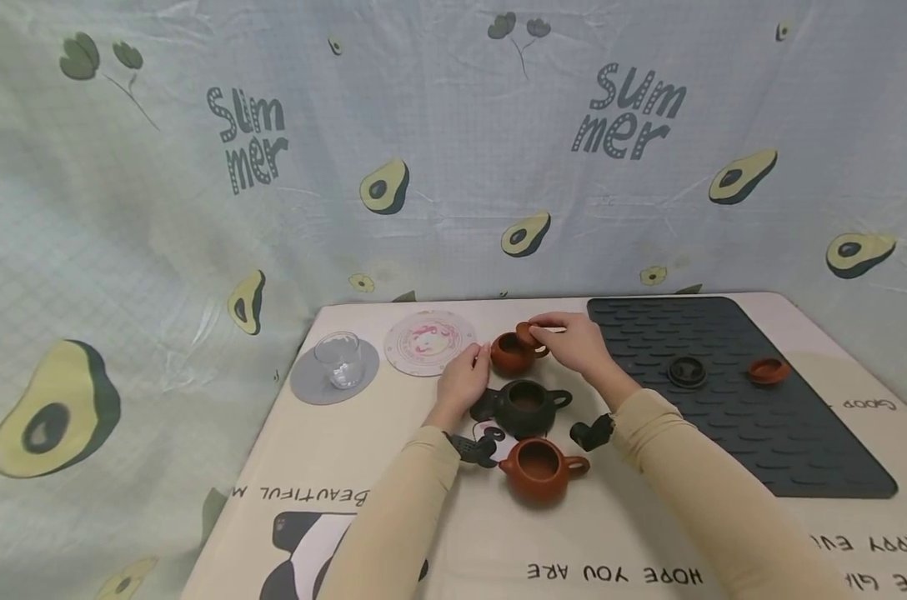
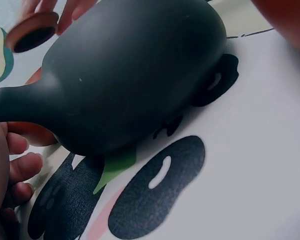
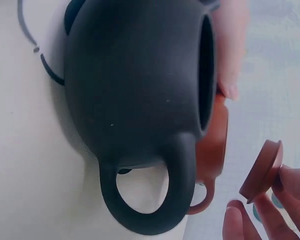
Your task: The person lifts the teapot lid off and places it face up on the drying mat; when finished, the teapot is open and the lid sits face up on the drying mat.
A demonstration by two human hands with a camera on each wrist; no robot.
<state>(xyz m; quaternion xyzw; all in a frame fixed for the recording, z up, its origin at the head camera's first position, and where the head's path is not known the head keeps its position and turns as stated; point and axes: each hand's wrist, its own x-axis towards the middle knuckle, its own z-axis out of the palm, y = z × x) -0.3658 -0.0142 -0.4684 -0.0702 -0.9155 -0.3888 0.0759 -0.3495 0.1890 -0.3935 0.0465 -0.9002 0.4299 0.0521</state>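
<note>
Terracotta clay is what you're handling: in the head view your right hand (image 1: 577,343) pinches a small brown lid (image 1: 527,334) just above the open mouth of the far brown teapot (image 1: 512,353), while your left hand (image 1: 464,379) rests its fingers against that pot's left side. Just nearer to you stands a black teapot (image 1: 526,406), lidless and looking empty, then a second brown teapot (image 1: 539,469), also open. A glass (image 1: 339,359) sits on a grey coaster, a patterned plate (image 1: 428,342) beside it; on the dark mat (image 1: 761,400) lie a black lid (image 1: 687,371) and a brown lid (image 1: 769,370). From your left wrist, the black teapot (image 2: 130,75) fills the frame, your loosely curled fingers (image 2: 20,167) at the edge. From your right wrist, your fingertips (image 3: 285,192) grip the lid (image 3: 262,170) beyond the black teapot (image 3: 140,100).
</note>
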